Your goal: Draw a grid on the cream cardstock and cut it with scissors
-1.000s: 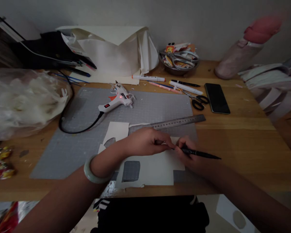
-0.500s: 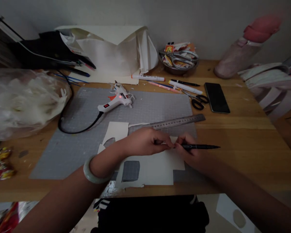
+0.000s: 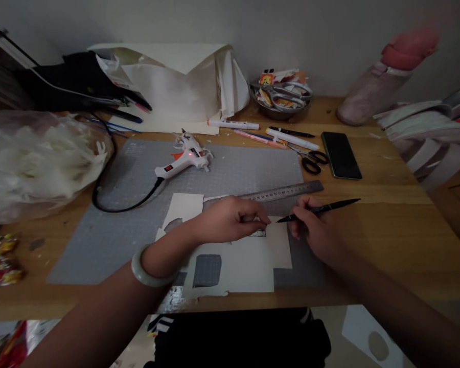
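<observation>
My right hand (image 3: 315,225) grips a black pen (image 3: 335,205), its fine tip pointing left, just over the white paper (image 3: 245,266). My left hand (image 3: 235,220) is closed in a pinch above the same paper; whatever its fingertips hold, if anything, is too small to make out. Below those fingers, part of a dark drawn outline (image 3: 259,233) shows on the sheet. The paper has a cut-out opening (image 3: 207,271) at its lower left. Just behind my left hand lies a metal ruler (image 3: 283,192).
A lit white glue gun (image 3: 184,159) with a black cord rests on the grey cutting mat (image 3: 111,240). Beyond are black-handled scissors (image 3: 313,161), a phone (image 3: 341,155), markers (image 3: 293,138), and a bowl (image 3: 281,110) of scraps and scissors. A plastic bag (image 3: 42,163) sits left, a bottle (image 3: 362,97) back right.
My hands have come apart, the right one shifting right. The pen has turned in my right hand, its fine tip now facing left toward the paper. The drawn outline has come into view.
</observation>
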Action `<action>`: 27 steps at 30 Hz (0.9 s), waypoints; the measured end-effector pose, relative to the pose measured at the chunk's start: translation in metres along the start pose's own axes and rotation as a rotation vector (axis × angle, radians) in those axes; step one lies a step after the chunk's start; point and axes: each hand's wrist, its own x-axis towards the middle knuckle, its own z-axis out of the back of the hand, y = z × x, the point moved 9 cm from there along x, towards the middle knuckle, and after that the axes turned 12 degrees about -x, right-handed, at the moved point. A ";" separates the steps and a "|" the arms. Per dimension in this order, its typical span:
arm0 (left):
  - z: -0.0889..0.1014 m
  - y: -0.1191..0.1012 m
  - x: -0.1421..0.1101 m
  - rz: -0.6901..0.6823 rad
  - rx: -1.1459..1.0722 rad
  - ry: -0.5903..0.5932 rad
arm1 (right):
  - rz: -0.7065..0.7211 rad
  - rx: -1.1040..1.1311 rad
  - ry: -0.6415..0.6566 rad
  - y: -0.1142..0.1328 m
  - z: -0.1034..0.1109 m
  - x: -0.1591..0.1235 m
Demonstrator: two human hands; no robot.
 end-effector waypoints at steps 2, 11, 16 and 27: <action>0.007 0.000 0.000 -0.006 0.022 -0.083 | 0.007 0.014 0.003 0.000 0.001 0.001; 0.039 0.001 -0.006 0.032 0.501 -0.421 | 0.017 0.000 -0.023 0.005 0.002 0.001; 0.046 0.011 -0.006 0.039 0.288 -0.459 | -0.004 -0.027 -0.031 0.008 0.001 0.002; 0.074 0.008 -0.014 -0.247 -0.150 -0.782 | 0.034 -0.078 0.039 0.005 -0.005 0.009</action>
